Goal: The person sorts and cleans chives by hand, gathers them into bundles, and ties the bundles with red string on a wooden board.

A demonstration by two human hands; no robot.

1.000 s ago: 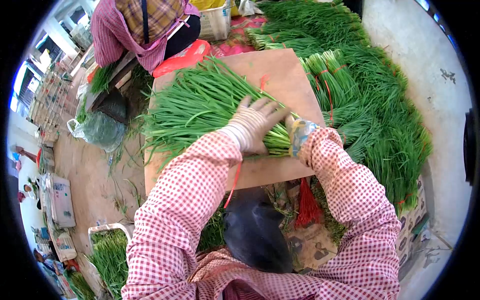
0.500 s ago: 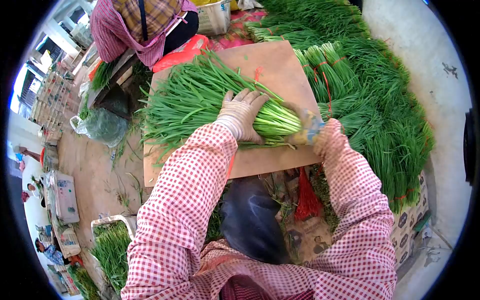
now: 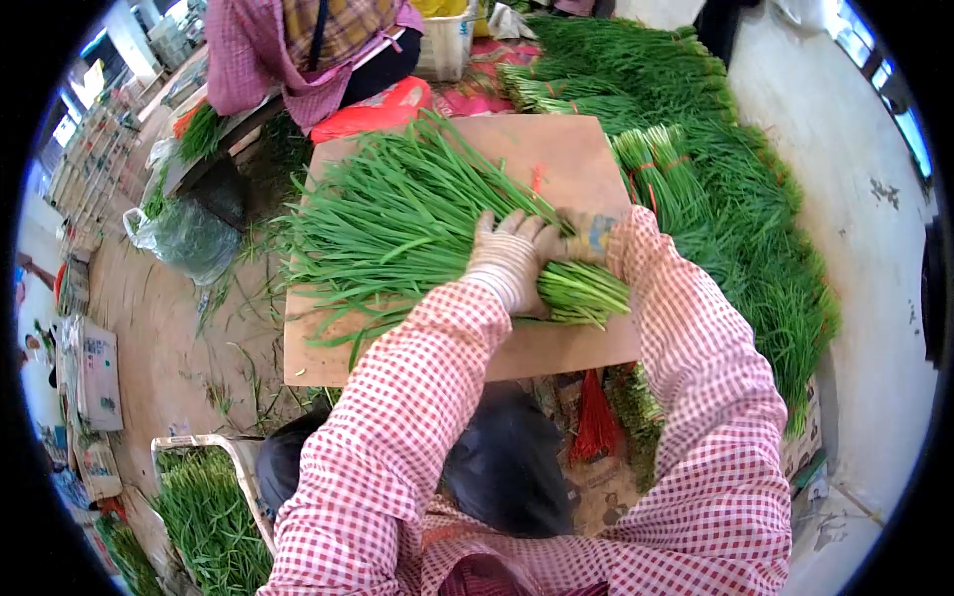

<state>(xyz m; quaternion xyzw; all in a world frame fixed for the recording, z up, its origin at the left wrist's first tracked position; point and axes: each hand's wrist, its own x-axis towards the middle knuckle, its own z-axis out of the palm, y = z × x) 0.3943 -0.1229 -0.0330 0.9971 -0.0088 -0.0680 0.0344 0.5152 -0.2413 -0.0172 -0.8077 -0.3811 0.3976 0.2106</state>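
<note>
A thick bunch of garlic chives lies on the brown board, leaves fanned to the left and pale stalk ends pointing right. My gloved left hand wraps over the stalks near their cut ends, gripping the bunch. At the far side of the stalks is my right hand, in a glove with a blue and yellow patch. It meets the left fingertips, and its own fingers are mostly hidden. A red tie lies on the board just beyond the hands.
Tied chive bundles are piled along the right by the wall. Red strings hang below the board's near edge. A crate of greens stands at lower left. Another person sits beyond the board near a plastic bag.
My right hand has moved from the stalk ends to the far side of the bunch, beside my left fingers. The stalk ends now show uncovered. The view has shifted slightly.
</note>
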